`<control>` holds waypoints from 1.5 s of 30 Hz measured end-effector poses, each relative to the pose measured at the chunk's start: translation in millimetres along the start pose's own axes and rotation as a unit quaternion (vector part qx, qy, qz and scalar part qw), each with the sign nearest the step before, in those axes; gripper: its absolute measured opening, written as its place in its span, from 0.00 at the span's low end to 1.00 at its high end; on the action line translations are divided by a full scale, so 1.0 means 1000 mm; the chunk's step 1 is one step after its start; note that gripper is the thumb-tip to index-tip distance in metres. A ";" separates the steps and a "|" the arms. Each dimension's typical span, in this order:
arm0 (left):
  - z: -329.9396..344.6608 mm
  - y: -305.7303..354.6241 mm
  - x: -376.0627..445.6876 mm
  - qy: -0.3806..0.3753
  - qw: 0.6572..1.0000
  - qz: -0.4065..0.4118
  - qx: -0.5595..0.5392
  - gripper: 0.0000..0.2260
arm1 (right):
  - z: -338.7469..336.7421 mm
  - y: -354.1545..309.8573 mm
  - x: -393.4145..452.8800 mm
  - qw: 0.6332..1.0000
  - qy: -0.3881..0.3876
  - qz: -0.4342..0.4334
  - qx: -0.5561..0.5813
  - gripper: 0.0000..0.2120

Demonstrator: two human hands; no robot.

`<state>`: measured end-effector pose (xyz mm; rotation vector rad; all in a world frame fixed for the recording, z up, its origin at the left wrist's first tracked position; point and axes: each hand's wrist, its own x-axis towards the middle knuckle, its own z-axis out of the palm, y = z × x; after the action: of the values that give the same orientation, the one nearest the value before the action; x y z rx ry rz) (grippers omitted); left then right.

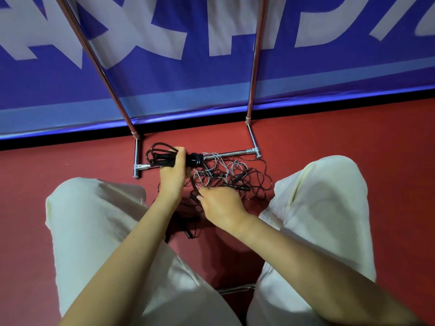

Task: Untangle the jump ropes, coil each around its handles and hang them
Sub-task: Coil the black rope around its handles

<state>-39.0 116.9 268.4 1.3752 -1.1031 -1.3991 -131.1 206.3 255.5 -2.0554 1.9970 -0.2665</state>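
Observation:
My left hand [173,175] grips a pair of black jump rope handles [164,159] held side by side, with black rope wound around them and loops sticking out at the left end. A strand of that black rope runs down to my right hand [222,204], whose curled fingers pinch it just above the floor. Beyond my right hand lies a tangle of black and grey ropes [231,177] with several loose black handles in it. More black rope [188,229] lies on the floor under my wrists.
A chrome rack stands ahead: its base bar [231,153] lies on the red floor [306,137], two uprights [255,74] rise in front of a blue banner. My knees in pale trousers [322,208] flank the ropes on both sides.

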 end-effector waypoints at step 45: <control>0.000 -0.017 0.016 0.087 0.986 0.122 0.072 0.08 | -0.027 0.017 -0.002 0.998 0.028 -0.062 -0.008 0.15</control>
<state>-39.3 105.5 248.3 1.3813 -1.2282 -1.0204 -156.2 206.9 275.9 -2.2095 1.9103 -0.3371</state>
